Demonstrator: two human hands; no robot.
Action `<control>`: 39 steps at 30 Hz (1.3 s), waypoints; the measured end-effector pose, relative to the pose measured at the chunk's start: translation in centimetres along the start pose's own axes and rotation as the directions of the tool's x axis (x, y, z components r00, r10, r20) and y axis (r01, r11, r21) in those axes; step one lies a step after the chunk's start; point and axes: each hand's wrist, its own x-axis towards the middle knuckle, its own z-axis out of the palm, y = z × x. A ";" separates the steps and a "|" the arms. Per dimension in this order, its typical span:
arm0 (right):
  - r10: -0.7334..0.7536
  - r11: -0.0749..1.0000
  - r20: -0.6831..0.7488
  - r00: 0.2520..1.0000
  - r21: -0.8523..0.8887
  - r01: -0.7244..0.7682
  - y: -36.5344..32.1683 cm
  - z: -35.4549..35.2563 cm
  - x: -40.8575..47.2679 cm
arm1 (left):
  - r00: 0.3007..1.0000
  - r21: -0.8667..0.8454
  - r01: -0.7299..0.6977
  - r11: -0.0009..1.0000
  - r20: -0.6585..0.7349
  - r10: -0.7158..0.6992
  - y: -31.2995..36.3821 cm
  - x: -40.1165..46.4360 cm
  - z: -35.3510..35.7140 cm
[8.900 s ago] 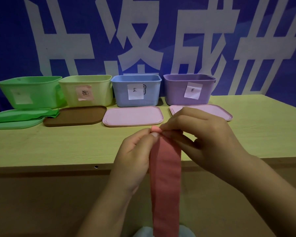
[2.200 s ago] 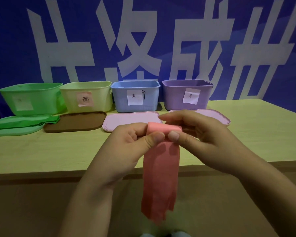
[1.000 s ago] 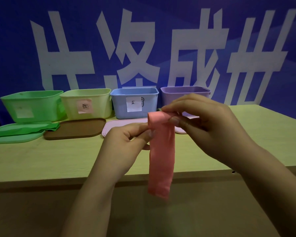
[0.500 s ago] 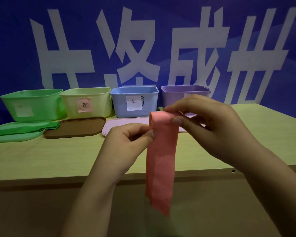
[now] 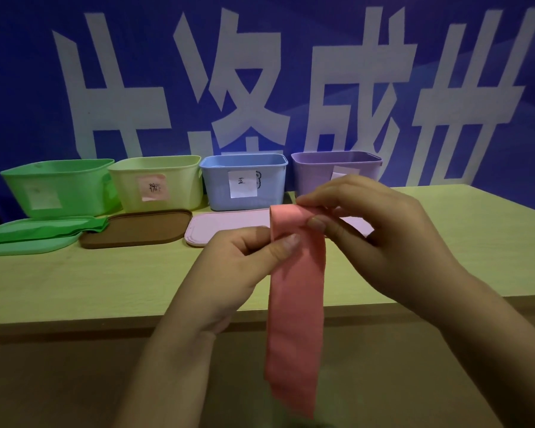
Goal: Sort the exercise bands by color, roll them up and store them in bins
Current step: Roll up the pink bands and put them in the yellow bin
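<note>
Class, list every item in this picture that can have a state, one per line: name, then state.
pink band: top end partly rolled, tail hanging unrolled
left hand: pinching the band's left edge
right hand: gripping the rolled top
green bin: lid off
yellow bin: lid off
blue bin: lid off
purple bin: lid off
green band: unrolled, lying on the green lid

Two bare forearms — no sleeves, rings or watch — ending in the left hand [image 5: 229,273] and right hand [image 5: 383,236].

Pink exercise band [image 5: 295,304] hanging unrolled, 4 open bins [image 5: 243,183] behind, green band [image 5: 44,231]
</note>
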 end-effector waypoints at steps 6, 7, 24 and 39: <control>-0.013 0.999 -0.087 0.996 -0.035 0.010 0.1 0.9 -0.7 | 0.994 0.029 0.008 1.000 -0.105 -0.004 -0.4 0.1 0.7; -0.014 0.999 -0.096 0.995 -0.047 0.010 0.1 1.1 -0.7 | 0.994 0.013 0.019 1.000 -0.112 -0.017 -0.4 0.1 0.9; -0.076 0.986 -0.126 0.989 -0.154 0.056 0.0 2.3 -1.4 | 0.994 -0.168 0.105 0.980 -0.002 -0.107 -0.8 -0.3 0.2; 0.280 0.874 0.250 0.927 0.334 -0.354 -0.3 1.4 -1.6 | 0.999 0.036 0.045 0.998 -0.027 -0.044 -0.9 -0.5 -0.2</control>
